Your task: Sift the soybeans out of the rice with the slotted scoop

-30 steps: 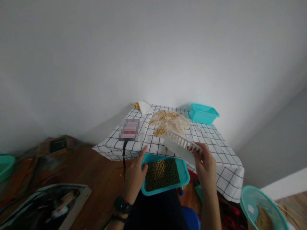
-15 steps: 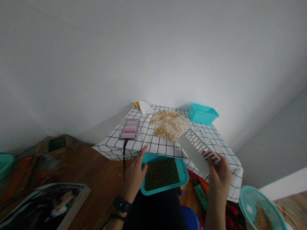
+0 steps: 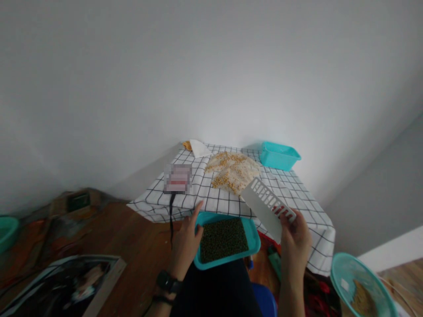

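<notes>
Head view: white slotted piece [image 3: 263,212] apparently points lengthwise forward-left.

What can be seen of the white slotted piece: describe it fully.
The white slotted piece, seemingly thin plastic, has a solid panel and a row of oblong slots along one side. It slants down rightward, partly hiding the checked cloth, its lower right end gripped by the right hand; red shows through the nearest slots.
</notes>
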A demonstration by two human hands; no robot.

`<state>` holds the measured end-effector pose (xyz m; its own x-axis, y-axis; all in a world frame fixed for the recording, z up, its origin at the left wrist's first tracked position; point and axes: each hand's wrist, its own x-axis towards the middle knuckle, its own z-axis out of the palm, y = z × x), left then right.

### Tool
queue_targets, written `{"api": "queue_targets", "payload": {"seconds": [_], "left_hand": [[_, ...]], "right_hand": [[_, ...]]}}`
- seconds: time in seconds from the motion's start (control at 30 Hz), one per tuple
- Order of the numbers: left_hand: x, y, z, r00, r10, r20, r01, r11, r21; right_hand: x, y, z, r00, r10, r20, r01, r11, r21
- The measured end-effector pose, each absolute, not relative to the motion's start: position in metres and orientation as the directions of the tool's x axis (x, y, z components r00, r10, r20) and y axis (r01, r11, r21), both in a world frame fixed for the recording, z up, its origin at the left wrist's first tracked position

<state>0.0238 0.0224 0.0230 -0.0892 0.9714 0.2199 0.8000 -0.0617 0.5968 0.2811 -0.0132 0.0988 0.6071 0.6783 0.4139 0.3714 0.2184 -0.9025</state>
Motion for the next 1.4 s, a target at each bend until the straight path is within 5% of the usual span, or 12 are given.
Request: {"api": "queue_targets", "payload": {"seconds": [0.43,1.4], "left_hand": [[0.024,0.022,0.024,-0.075,0.969,0.235,0.808,-0.08,0.584],[0.023,0.022,0.025,-0.062,0.972,0.227,0.799,-0.088,0.595]], "right_hand": [[0.284,-0.008,0.091,0.624,0.663,0.415,0.35,0.237,-0.906],[0.269,-0.017,0.11,0.543,0.689,0.48,0.66,0.003,-0.751]]}}
